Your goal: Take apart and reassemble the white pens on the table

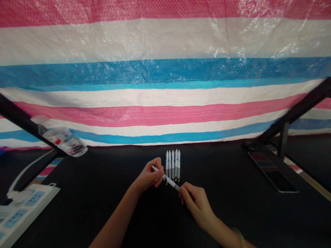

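A white pen with a grey grip [171, 182] is held between my two hands, slanting down to the right above the black table [150, 220]. My left hand [150, 175] pinches its upper white end. The fingers of my right hand [195, 202] are closed round its lower grey end, which they hide. Just beyond the held pen, several similar white and grey pens [173, 160] lie side by side in a row, their white ends pointing away from me.
A clear plastic bottle [68, 141] leans at the back left. A white power strip [28, 210] with a plugged cable occupies the left front. At the right lies a phone [272, 172] near a black metal bar [294, 110]. A striped sheet [165, 115] hangs behind the table.
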A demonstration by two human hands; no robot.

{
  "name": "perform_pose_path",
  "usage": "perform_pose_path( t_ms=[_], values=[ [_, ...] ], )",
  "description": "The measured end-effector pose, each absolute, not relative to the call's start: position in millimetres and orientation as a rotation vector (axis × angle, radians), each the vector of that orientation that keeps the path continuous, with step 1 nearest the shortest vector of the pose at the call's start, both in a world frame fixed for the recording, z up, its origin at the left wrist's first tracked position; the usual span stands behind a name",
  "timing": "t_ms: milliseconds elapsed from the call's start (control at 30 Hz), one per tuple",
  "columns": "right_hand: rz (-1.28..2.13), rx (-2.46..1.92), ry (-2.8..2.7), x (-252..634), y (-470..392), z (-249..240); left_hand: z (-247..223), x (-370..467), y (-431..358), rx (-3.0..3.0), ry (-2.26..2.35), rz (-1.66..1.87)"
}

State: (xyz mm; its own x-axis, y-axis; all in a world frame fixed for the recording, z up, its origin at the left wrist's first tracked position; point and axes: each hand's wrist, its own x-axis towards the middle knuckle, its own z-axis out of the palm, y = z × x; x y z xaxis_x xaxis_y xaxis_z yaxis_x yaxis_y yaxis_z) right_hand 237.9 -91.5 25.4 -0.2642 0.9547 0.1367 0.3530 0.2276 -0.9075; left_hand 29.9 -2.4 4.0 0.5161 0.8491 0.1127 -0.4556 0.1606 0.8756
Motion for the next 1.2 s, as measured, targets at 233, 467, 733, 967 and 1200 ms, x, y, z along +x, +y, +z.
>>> perform_pose_path(
  t_ms=[233, 467, 733, 967, 1200],
  values=[
    [0.876, -1.238, -1.86, 240.0, -93.0, 22.0, 1.1, 32.1, -0.7, 1.002, 0.474, 1.008],
    [0.819, -1.275, -1.765, 240.2, -94.7, 21.8, 0.9, 31.9, -0.1, 0.979, 0.48, 1.034],
    [0.858, -1.276, -1.714, 240.8, -94.6, 21.2, 1.4, 31.9, 0.7, 0.963, 0.475, 1.051],
    [0.905, -1.251, -1.69, 240.3, -95.9, 23.6, 1.2, 31.5, 0.7, 0.955, 0.476, 1.067],
    [0.955, -1.244, -1.651, 238.9, -96.0, 22.7, 1.2, 31.6, 1.1, 0.947, 0.493, 1.071]
  ],
)
